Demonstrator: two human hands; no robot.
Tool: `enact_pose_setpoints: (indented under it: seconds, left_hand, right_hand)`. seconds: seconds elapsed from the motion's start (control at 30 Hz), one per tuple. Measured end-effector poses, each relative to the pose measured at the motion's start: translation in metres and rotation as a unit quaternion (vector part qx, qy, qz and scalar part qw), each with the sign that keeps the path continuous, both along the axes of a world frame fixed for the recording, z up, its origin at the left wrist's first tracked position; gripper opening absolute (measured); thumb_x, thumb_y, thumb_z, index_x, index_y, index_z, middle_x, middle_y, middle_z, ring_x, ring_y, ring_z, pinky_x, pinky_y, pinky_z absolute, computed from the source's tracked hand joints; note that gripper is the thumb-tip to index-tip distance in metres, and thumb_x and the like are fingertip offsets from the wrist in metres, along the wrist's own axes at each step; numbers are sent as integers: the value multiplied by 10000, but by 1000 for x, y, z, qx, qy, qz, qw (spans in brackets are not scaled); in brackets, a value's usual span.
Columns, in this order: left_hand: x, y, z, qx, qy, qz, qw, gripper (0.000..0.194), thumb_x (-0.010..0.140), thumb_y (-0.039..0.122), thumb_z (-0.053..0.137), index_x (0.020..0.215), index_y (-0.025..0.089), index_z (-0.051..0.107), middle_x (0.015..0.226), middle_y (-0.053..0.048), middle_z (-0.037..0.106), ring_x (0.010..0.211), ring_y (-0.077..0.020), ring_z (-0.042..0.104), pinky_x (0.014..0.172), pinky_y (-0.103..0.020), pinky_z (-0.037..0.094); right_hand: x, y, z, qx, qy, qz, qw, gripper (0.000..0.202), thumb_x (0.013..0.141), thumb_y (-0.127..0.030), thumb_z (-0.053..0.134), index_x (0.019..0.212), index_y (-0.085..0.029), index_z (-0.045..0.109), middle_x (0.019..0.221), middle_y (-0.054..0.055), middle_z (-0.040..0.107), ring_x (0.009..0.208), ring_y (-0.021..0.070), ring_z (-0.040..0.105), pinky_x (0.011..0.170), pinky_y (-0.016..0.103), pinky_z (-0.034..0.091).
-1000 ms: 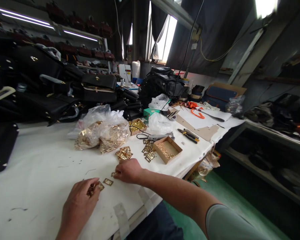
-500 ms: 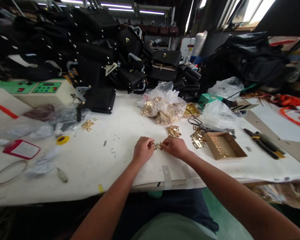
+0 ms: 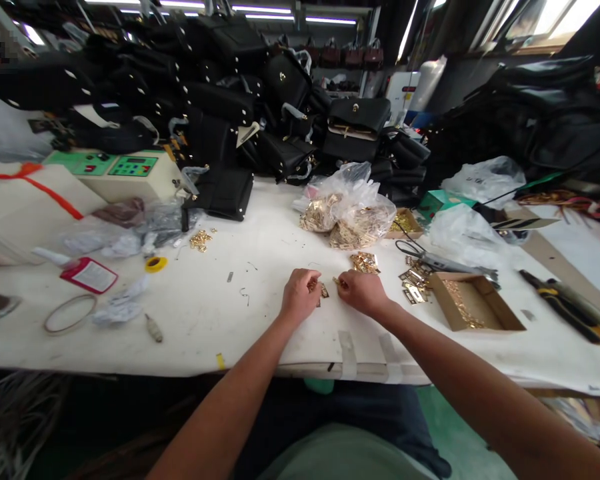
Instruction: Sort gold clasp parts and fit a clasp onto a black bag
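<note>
Left hand (image 3: 299, 295) around plates (image 3: 313, 285), apparently

Black handbags (image 3: 220, 100) heaped at the far side of your counter (image 3: 250, 327), a green-topped control box (image 3: 147, 188) to your left, a red bottle (image 3: 91, 275) and yellow roll (image 3: 156, 268) nearer you, pliers (image 3: 564, 307) at your right

A small, rectangular gold plate (image 3: 325, 291) showed just beside the fingertips of your left hand (image 3: 298, 297), with more gold pieces (image 3: 311, 285) partly hidden in its curl. You pinched another, the gold bit (image 3: 337, 282), in your right hand (image 3: 364, 292), mostly covered.
</note>
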State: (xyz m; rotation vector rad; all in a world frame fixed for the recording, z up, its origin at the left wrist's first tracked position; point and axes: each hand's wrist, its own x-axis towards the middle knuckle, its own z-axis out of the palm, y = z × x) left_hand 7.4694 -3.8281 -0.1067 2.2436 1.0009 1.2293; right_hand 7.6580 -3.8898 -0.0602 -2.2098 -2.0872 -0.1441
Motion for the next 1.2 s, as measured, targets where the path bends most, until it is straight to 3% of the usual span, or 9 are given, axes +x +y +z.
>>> enact_pose_setpoints:
  seconds: [0.1,0.27,0.33,0.5,0.6,0.77,0.97,1.2]
  left_hand:
    - [-1,1,0,-24,-30,13,999,137,862,170,663,999,181,661,974,-44,675,946,-182,605,891,-331,493]
    - [-3,3,1,-73,-84,22,994,117,913,221,621,1009,183,677,988,-43,697,909,-153,646,873,-294,517]
    - [-3,3,1,-88,-99,21,991,129,930,229,600,1018,183,682,982,-39,706,898,-147,657,862,-282,523]
    - [-3,2,0,-105,-111,26,988,147,948,255,585,1021,194,697,985,-27,717,876,-142,663,843,-276,524]
    - [-3,2,-1,-106,-112,32,988,143,946,249,585,1017,199,699,980,-22,718,883,-148,662,847,-281,520]
    - [-3,2,2,-99,-112,31,988,147,949,236,575,1026,196,694,1005,-24,718,923,-153,662,871,-286,515]
    - [-4,2,2,-91,-102,27,990,141,944,233,588,1030,195,692,1007,-20,717,930,-151,659,879,-289,514]
    - [-5,1,2,-64,-40,2,997,146,934,204,597,1049,190,685,1034,-33,708,980,-164,645,925,-311,503]
  right_hand:
    - [16,1,7,28,12,-17,999,240,959,-354,492,923,-235,698,976,18,695,815,181,630,593,316,240]
    - [36,-5,17,130,50,-66,988,310,943,-458,576,1194,-316,690,1207,-1,651,872,176,632,625,304,328]
    - [29,-8,14,129,97,-32,986,324,934,-440,615,1218,-302,690,1232,1,637,847,149,626,660,290,376]
    - [-11,-8,-2,23,202,113,972,409,893,-315,662,1302,-301,662,1201,3,623,775,94,593,732,242,428]
    - [-22,-4,-5,3,185,123,975,335,893,-314,623,1219,-294,696,1126,14,619,860,132,605,731,253,409]
    - [-18,-3,0,-19,170,91,981,215,855,-330,643,1042,-241,704,1041,14,613,851,143,599,708,262,384]
    - [-19,-5,-3,-15,159,77,984,319,881,-417,668,1172,-290,697,1076,4,620,875,147,604,704,273,359]
    - [-19,0,-8,-17,229,47,972,158,844,-363,704,946,-245,725,958,-4,601,777,112,560,674,256,348]
